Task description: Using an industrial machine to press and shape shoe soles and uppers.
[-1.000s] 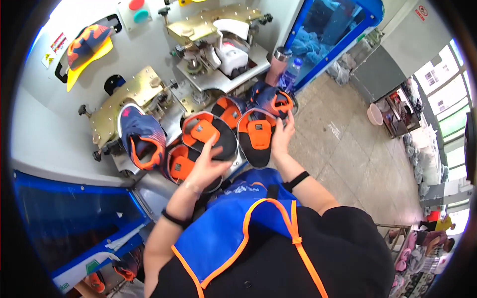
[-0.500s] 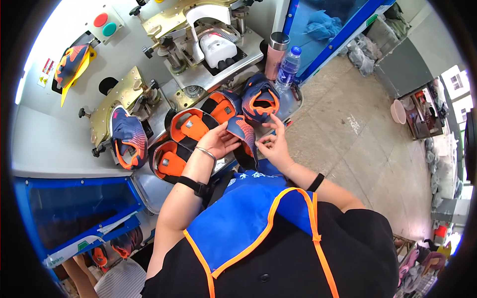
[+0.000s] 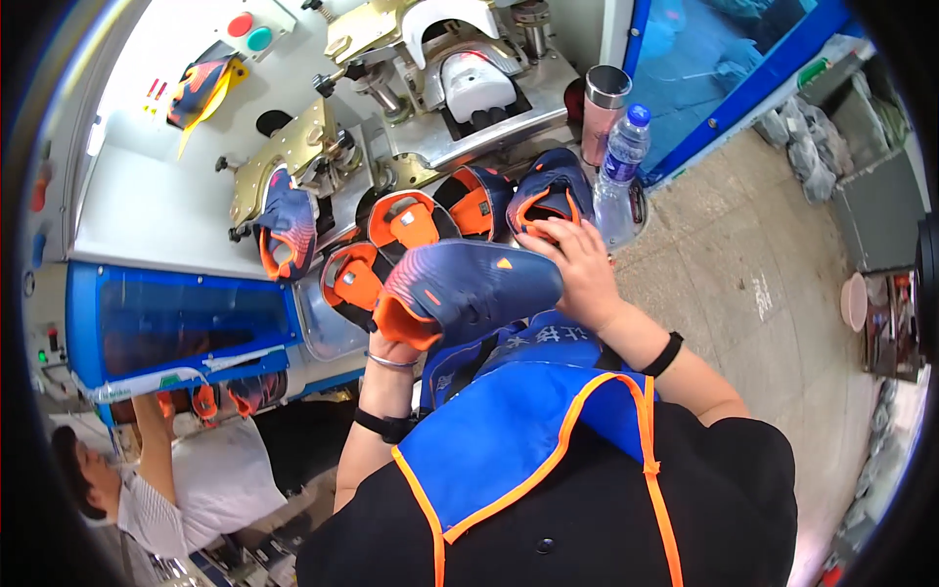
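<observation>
A navy shoe upper (image 3: pixel 479 287) with an orange lining and collar is held up in front of me, its heel opening towards the left. My left hand (image 3: pixel 393 350) grips it at the heel end from below, the fingers mostly hidden by the upper. My right hand (image 3: pixel 585 274) is by the toe end, fingers apart and reaching over the edge of another navy and orange upper (image 3: pixel 553 186) behind; its thumb is hidden. More uppers with orange linings (image 3: pixel 406 223) stand in a row along the machine's front. Another upper (image 3: pixel 287 227) sits on the left station.
The machine's metal press (image 3: pixel 479 93) holds a white form. A pink tumbler (image 3: pixel 602 112) and a water bottle (image 3: pixel 622 161) stand at the right end. Red and green buttons (image 3: pixel 249 31) are upper left. A co-worker (image 3: pixel 186 479) sits at lower left beside a blue-framed guard (image 3: pixel 186 318).
The shoe upper has been raised and turned, so its side now shows with the heel to the left. My right hand has moved off its earlier pinch towards the upper behind. The view has shifted.
</observation>
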Demonstrator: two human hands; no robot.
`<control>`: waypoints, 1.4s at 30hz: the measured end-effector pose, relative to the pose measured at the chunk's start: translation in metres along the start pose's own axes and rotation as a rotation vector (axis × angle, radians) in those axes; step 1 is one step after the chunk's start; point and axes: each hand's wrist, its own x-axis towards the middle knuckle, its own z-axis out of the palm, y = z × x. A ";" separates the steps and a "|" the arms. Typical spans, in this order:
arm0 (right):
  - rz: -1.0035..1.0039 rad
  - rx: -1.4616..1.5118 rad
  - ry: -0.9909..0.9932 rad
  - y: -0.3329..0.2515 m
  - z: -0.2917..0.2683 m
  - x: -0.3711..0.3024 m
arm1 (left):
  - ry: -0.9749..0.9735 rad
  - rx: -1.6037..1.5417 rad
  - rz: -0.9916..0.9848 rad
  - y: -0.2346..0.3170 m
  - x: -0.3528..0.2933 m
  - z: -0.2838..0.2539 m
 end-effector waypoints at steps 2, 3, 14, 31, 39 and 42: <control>-0.091 -0.142 -0.044 0.007 0.009 0.008 | 0.082 0.043 0.062 -0.006 -0.011 -0.003; -0.130 -0.185 -0.016 0.015 0.012 0.011 | 0.182 0.080 0.087 -0.006 -0.019 -0.005; -0.245 -0.055 -0.245 0.075 -0.050 -0.016 | 1.072 -0.039 0.728 0.043 -0.176 -0.051; -0.708 0.349 -0.378 -0.085 0.024 0.063 | 0.694 -0.623 1.049 0.104 -0.129 -0.212; -0.822 0.204 -0.651 -0.177 0.151 0.118 | 0.731 -0.594 0.731 0.043 -0.038 -0.196; -0.624 -0.179 -0.660 -0.171 0.156 0.119 | 0.525 -0.638 0.858 0.062 -0.071 -0.194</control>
